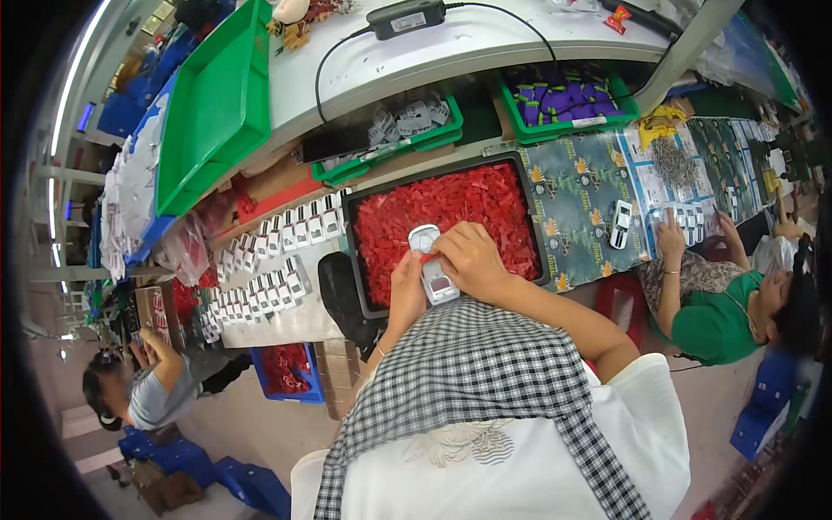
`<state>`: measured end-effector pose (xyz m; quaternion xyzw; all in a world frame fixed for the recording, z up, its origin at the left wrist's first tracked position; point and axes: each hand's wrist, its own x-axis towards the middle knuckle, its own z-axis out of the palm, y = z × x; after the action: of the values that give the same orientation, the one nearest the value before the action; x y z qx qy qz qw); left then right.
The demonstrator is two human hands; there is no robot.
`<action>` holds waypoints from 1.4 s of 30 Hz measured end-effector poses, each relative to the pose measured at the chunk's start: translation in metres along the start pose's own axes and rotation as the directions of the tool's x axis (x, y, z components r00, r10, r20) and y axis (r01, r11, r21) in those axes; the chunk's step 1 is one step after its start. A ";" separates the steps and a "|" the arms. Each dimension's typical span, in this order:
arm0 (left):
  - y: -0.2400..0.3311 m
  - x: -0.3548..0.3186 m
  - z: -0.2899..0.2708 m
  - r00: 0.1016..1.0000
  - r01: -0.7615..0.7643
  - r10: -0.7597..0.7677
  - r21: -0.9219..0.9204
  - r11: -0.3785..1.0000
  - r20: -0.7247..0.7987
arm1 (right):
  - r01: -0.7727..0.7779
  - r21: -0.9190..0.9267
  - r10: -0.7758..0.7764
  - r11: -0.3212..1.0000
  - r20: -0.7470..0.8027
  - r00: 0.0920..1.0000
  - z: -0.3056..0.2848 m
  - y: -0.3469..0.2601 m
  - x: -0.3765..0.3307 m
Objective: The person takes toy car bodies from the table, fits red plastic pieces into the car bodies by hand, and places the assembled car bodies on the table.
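Observation:
My left hand (406, 290) is closed around the side of a white plastic casing (440, 286) with a rounded, frame-like top end and a reddish window lower down. My right hand (472, 260) comes over it from the right, its fingertips pinching a small red plastic piece (425, 257) against the casing's middle. The fingertips partly hide the piece. Both hands are above the near part of a black tray (539, 238) full of loose red plastic pieces (451, 195).
Rows of white casings (282, 290) stand left of the tray. Green bins with grey parts (412, 119) and purple parts (568, 100) sit behind it, under a white shelf (485, 39). At right, a co-worker (719, 312) handles white casings; another person (147, 381) is at left.

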<state>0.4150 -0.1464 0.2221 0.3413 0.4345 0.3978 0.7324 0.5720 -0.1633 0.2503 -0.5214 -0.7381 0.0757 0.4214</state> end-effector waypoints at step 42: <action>0.002 0.002 0.004 0.995 0.085 -0.081 -0.062 0.994 0.061 | 0.042 -0.200 -0.026 0.979 0.082 0.996 0.006 -0.005 -0.006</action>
<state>0.4189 -0.1446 0.2249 0.3107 0.4137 0.3704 0.7714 0.5646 -0.1688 0.2460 -0.5454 -0.7668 0.0137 0.3381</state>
